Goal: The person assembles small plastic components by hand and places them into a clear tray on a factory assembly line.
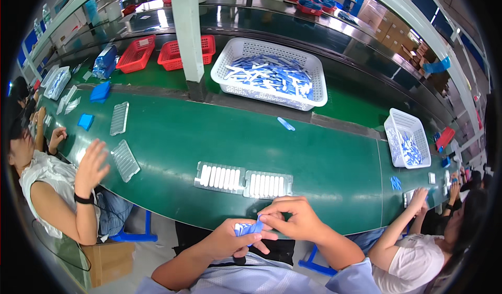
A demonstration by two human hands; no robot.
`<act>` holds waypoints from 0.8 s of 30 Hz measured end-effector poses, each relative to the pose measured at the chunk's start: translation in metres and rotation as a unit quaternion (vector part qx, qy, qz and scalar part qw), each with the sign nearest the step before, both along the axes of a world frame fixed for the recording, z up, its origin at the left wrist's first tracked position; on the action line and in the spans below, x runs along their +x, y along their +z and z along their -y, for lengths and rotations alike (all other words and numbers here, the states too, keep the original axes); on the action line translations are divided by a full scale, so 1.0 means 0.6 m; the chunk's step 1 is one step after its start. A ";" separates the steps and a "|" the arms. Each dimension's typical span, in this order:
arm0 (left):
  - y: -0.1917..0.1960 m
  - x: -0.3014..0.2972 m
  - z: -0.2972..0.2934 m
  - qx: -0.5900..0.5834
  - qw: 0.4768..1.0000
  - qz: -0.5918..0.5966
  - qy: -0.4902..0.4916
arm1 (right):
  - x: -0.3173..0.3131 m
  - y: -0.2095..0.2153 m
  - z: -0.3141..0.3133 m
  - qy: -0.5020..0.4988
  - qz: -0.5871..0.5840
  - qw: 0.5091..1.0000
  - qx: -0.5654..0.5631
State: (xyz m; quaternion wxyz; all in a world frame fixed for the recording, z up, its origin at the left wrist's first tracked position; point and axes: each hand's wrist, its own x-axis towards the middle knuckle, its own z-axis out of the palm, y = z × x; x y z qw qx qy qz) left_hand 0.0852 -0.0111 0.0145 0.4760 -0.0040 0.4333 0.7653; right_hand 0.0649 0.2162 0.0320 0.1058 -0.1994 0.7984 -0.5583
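My left hand is closed around a small bunch of blue-and-white plastic sticks, just in front of the table's near edge. The thumb and fingers of my right hand pinch a blue piece at the right end of that bunch; its exact kind is too small to make out. Beyond my hands, two clear plastic trays lie side by side on the green table. The left tray and the right tray each hold a row of several white sticks.
A large white basket heaped with blue-and-white sticks stands at the back, beside a white post. Loose blue sticks lie before it. Clear trays are at left. Co-workers sit on both sides; one's raised hand is at left.
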 end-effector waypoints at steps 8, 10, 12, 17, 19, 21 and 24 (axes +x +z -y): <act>-0.048 0.011 0.058 -0.012 0.993 0.009 0.120 | -0.045 -0.010 -0.103 -0.302 0.107 0.891 -0.323; -0.061 0.012 0.078 0.024 0.979 0.022 0.200 | -0.044 -0.003 -0.105 -0.309 0.136 0.887 -0.317; -0.063 0.009 0.091 0.029 0.977 0.026 0.211 | -0.054 -0.010 -0.116 -0.283 0.141 0.898 -0.306; -0.048 0.009 0.095 0.006 0.970 0.007 0.244 | -0.110 -0.017 -0.149 -0.144 0.221 0.958 -0.115; -0.058 0.003 0.096 0.038 0.973 -0.006 0.228 | -0.135 -0.041 -0.145 -0.037 0.163 0.985 0.046; -0.054 -0.002 0.091 0.039 0.976 -0.001 0.215 | -0.143 -0.048 -0.129 -0.045 0.082 0.989 0.114; -0.052 -0.001 0.082 0.015 0.979 -0.015 0.201 | -0.155 -0.041 -0.099 -0.075 0.021 0.972 0.221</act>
